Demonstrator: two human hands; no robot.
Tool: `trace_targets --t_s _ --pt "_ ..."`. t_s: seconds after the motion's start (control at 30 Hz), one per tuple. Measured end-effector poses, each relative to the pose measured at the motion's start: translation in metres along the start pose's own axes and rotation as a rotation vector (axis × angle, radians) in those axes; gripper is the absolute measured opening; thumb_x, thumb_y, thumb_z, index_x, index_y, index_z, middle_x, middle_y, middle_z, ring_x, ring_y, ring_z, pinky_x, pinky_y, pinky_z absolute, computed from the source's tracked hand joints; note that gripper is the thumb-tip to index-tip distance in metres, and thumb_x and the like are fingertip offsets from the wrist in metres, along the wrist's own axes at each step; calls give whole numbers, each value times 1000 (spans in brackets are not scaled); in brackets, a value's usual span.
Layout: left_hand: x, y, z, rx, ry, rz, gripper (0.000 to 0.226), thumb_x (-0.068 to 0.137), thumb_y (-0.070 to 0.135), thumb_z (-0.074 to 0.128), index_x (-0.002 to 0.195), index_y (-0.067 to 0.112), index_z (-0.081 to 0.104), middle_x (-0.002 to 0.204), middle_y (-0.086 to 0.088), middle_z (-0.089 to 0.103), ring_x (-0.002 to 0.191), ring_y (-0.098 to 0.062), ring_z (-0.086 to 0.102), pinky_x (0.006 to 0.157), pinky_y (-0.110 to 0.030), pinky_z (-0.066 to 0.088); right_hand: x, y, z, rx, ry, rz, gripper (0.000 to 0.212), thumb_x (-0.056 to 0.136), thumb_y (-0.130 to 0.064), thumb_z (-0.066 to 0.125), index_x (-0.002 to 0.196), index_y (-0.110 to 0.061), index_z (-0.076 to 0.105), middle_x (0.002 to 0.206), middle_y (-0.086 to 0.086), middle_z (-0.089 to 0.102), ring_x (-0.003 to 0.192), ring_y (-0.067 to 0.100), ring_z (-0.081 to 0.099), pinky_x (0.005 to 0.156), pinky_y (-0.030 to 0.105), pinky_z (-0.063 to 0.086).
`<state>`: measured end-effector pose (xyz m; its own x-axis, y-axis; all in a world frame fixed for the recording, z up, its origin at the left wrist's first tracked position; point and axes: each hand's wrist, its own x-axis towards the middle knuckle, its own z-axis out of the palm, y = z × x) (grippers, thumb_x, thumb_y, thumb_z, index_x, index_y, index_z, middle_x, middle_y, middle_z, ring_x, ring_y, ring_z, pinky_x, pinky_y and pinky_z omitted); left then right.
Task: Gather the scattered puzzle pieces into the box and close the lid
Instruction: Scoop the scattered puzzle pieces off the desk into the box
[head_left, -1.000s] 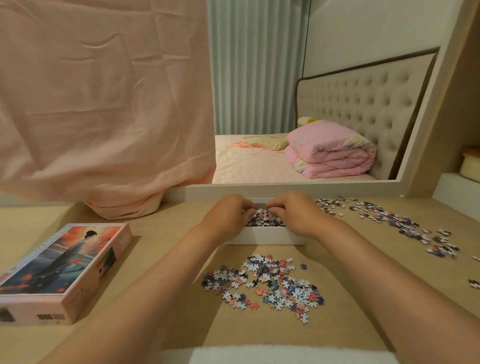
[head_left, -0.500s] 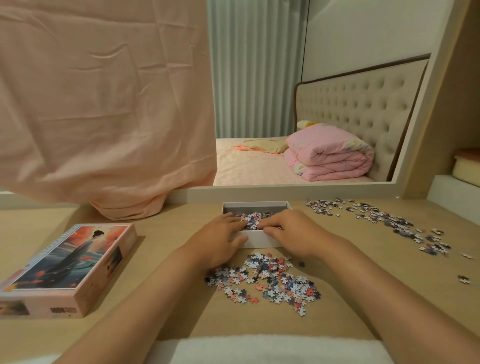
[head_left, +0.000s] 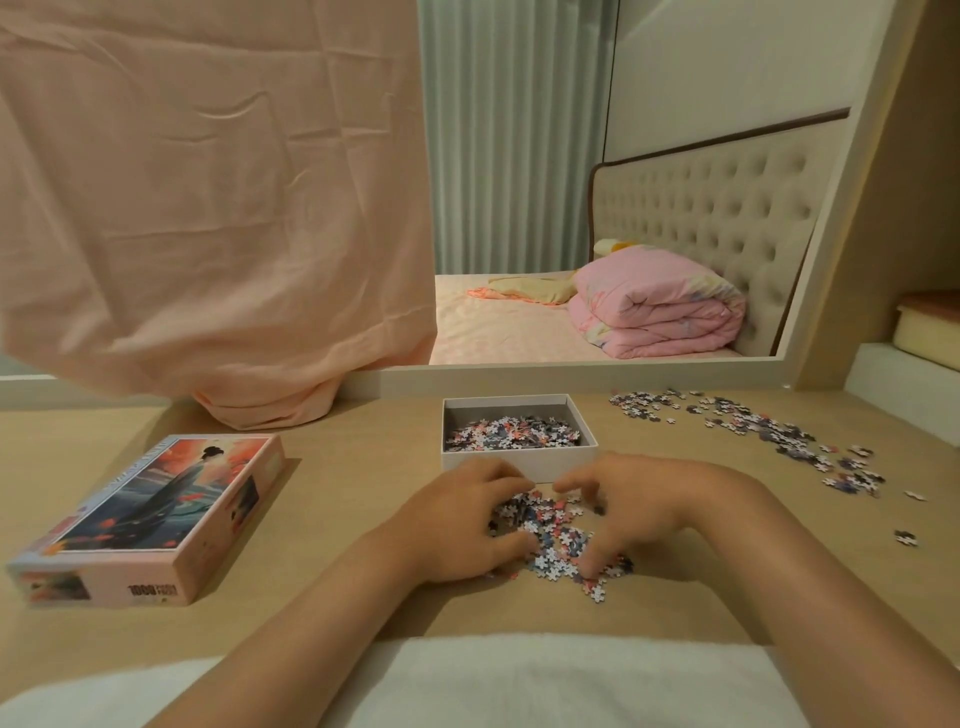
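Just in front of the open box (head_left: 519, 462), the left grip (head_left: 462, 525) and right grip (head_left: 639, 509) curl cupped around the near pile of pieces (head_left: 556, 535), evidently herding it for a scoop, the lid (head_left: 156, 514) parked aside, left of the box.

On the pale wooden table (head_left: 337, 493), the open white cardboard box (head_left: 519, 463) sat centre-back with loose pieces inside. The pink illustrated cardboard lid (head_left: 156, 514) lay well to its left. The heap of small multicoloured puzzle pieces (head_left: 556, 538) lay just before the box, between the left hand (head_left: 462, 525) and the right hand (head_left: 644, 509). The scattered trail of pieces (head_left: 769, 431) lay right of the box.
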<state>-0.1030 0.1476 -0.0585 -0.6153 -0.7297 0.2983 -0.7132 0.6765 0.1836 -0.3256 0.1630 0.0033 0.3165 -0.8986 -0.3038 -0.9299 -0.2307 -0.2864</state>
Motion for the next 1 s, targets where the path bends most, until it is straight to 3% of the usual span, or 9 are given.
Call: trace_targets --t_s 0.1,0.33,0.47,0.6,0.73,1.0 --pt "2 1 6 38 -58 15 63 89 63 48 143 31 45 140 11 45 128 -9 37 108 -30 32 2 2 3 -23 -13 28 101 59 -52 89 147 -34 42 140 -2 53 121 17 54 100 33 45" --pt "0 -4 -2 -64 -3 -8 39 92 41 57 129 29 61 119 11 57 110 -6 50 96 -31 44 14 -10 17 75 145 -75 55 80 -40 79 131 -29 61 108 -9 58 100 10 57 84 24 45" --pt "-6 -12 -12 -6 14 -69 51 89 54 54 135 31 54 128 14 52 117 -8 48 97 -33 44 15 -8 17 96 182 -69 59 81 -46 76 135 -28 56 115 -6 59 101 11 57 90 28 47" --pt "-9 -12 -9 40 -89 -92 61 88 58 54 141 29 49 131 8 46 123 -10 41 103 -33 40 21 -10 27 4 174 -109 38 83 -54 69 105 -23 64 96 0 58 85 18 56 78 37 48" --pt "-6 -10 -7 -40 -26 -70 41 91 36 63 130 26 61 114 5 53 106 -10 50 92 -24 42 23 -20 33 50 254 -153 37 89 -41 68 124 -30 66 108 -5 64 94 14 59 86 35 52" --pt "-5 -11 -12 -114 74 -54 20 86 30 72 105 23 74 94 14 55 81 -2 52 74 -17 42 23 -25 37 53 410 -196 26 91 -26 69 116 -31 72 105 -7 70 86 8 61 80 23 52"
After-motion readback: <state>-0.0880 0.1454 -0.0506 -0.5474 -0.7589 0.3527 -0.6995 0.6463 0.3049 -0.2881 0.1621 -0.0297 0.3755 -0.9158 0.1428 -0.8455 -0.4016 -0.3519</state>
